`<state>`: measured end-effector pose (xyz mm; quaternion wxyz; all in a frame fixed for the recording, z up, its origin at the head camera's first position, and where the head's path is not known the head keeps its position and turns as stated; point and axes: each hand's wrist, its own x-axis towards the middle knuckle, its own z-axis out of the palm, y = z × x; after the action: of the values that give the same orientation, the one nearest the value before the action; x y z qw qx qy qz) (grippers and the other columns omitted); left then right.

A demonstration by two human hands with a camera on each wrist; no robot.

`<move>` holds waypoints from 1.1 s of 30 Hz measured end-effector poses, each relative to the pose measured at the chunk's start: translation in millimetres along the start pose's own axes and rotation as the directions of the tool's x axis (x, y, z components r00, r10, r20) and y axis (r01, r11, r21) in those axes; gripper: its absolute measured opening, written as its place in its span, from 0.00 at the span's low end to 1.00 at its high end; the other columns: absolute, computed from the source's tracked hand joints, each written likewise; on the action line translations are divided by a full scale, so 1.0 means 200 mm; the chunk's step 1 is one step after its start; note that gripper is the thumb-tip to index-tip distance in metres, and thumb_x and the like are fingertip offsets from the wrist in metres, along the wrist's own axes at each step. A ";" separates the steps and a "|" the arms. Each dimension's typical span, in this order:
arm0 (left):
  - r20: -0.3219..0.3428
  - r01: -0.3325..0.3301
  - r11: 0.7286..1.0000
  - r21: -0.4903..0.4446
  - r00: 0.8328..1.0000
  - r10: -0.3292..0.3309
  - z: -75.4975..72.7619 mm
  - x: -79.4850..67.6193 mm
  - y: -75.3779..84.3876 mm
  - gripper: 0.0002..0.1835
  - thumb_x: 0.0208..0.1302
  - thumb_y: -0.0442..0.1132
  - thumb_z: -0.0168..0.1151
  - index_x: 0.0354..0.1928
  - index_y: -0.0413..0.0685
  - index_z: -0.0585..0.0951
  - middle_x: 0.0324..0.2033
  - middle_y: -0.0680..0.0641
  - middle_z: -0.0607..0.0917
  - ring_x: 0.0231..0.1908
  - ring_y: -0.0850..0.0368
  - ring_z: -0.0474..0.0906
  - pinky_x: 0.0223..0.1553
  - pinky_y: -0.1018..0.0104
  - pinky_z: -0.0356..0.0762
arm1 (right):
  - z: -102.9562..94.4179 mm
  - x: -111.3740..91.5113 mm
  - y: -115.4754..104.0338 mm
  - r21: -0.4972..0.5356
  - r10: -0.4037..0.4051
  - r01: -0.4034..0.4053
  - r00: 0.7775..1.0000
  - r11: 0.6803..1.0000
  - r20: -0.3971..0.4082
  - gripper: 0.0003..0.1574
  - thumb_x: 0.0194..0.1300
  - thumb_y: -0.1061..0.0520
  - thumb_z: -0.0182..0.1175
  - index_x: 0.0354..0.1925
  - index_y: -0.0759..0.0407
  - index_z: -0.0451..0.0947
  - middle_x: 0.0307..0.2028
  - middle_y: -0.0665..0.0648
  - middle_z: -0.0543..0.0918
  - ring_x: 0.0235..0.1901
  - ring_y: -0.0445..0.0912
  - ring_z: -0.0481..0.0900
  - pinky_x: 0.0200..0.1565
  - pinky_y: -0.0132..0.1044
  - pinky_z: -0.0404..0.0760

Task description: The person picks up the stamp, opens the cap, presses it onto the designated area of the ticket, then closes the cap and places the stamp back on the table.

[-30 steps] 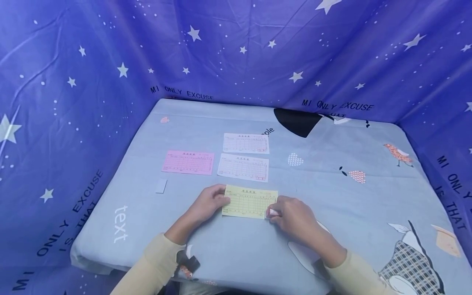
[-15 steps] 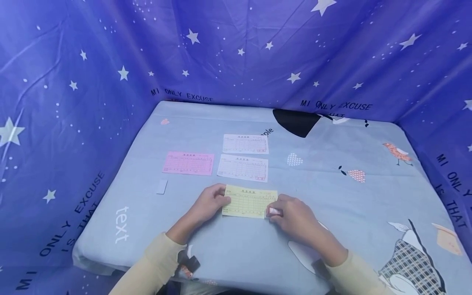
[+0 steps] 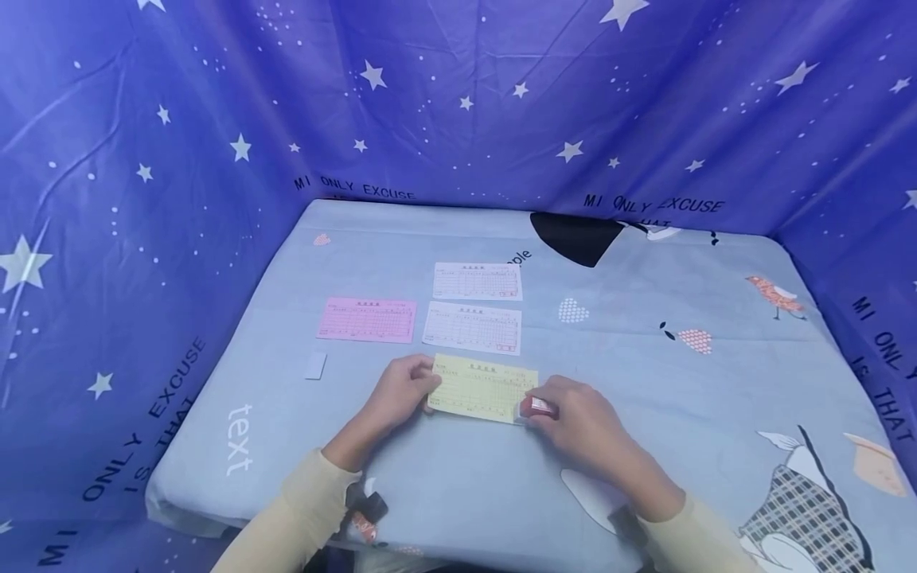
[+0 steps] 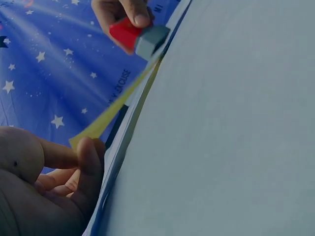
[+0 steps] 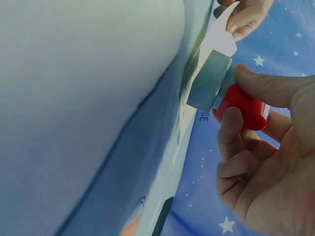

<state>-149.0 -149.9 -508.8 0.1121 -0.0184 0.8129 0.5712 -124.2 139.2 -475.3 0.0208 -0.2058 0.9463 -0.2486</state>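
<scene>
A yellow printed form slip (image 3: pixel 473 390) lies near the front of the bed-like surface. My left hand (image 3: pixel 394 396) pinches its left edge between thumb and fingers; in the left wrist view that end of the slip (image 4: pixel 101 120) is raised and slopes down away from the hand. At the slip's lower right corner my right hand (image 3: pixel 583 418) holds a red self-inking stamp (image 3: pixel 537 407). The right wrist view shows the stamp's red body (image 5: pixel 243 108) between thumb and fingers, its grey-green base (image 5: pixel 210 81) tilted close over the paper.
Two whitish form slips (image 3: pixel 476 282) with red marks at their lower right corners lie beyond the yellow one. A pink slip (image 3: pixel 367 321) is left of them, with a small white card (image 3: pixel 315 366) below it. Purple star-patterned curtains (image 3: pixel 430 103) surround the patterned cloth.
The yellow slip's left end has shifted slightly left and up with my left hand. My right hand has tipped and drawn back a little, exposing more of the red stamp.
</scene>
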 end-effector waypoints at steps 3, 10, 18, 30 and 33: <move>-0.019 0.011 0.999 -0.031 1.000 -0.011 -0.03 0.03 0.00 0.13 0.65 0.31 0.62 0.51 0.36 0.82 0.31 0.47 0.88 0.20 0.52 0.81 0.24 0.65 0.77 | -0.02 -0.01 0.00 0.013 0.011 -0.010 0.999 1.000 -0.036 0.14 0.54 0.53 0.77 0.32 0.35 0.83 0.30 0.35 0.77 0.29 0.38 0.73 0.36 0.37 0.73; -0.078 0.035 0.996 -0.087 0.996 -0.042 -0.17 0.12 0.04 0.11 0.67 0.32 0.59 0.49 0.36 0.82 0.35 0.42 0.88 0.26 0.52 0.80 0.26 0.65 0.78 | -0.09 -0.05 0.00 0.041 0.050 -0.047 0.996 0.998 -0.073 0.18 0.54 0.55 0.78 0.45 0.48 0.88 0.31 0.38 0.79 0.30 0.39 0.74 0.36 0.38 0.76; -0.143 0.051 0.997 -0.054 0.988 -0.058 -0.33 0.26 0.10 0.13 0.71 0.34 0.57 0.53 0.35 0.81 0.40 0.41 0.86 0.29 0.55 0.79 0.30 0.63 0.80 | -0.08 -0.06 0.01 0.054 0.059 -0.056 0.996 0.997 -0.064 0.16 0.54 0.57 0.77 0.44 0.49 0.88 0.31 0.40 0.80 0.31 0.38 0.74 0.36 0.38 0.77; -0.250 0.089 0.996 0.020 0.965 -0.082 -0.54 0.47 0.13 0.16 0.72 0.35 0.55 0.57 0.34 0.80 0.36 0.45 0.80 0.26 0.59 0.71 0.28 0.68 0.73 | -0.05 -0.06 0.04 0.056 0.064 -0.061 0.996 0.997 -0.069 0.18 0.53 0.58 0.78 0.45 0.52 0.88 0.32 0.40 0.81 0.29 0.38 0.73 0.34 0.36 0.76; -0.259 0.107 0.994 0.013 0.961 -0.100 -0.58 0.51 0.14 0.17 0.73 0.35 0.55 0.58 0.34 0.79 0.38 0.43 0.79 0.28 0.58 0.71 0.31 0.66 0.75 | -0.05 -0.06 0.05 0.053 0.065 -0.061 0.995 0.997 -0.070 0.19 0.53 0.58 0.78 0.45 0.53 0.88 0.32 0.41 0.81 0.29 0.38 0.73 0.34 0.35 0.76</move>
<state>-270.8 -238.6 -467.1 0.0353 -0.1333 0.8262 0.5462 -118.8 155.1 -472.4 0.0001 -0.1663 0.9458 -0.2788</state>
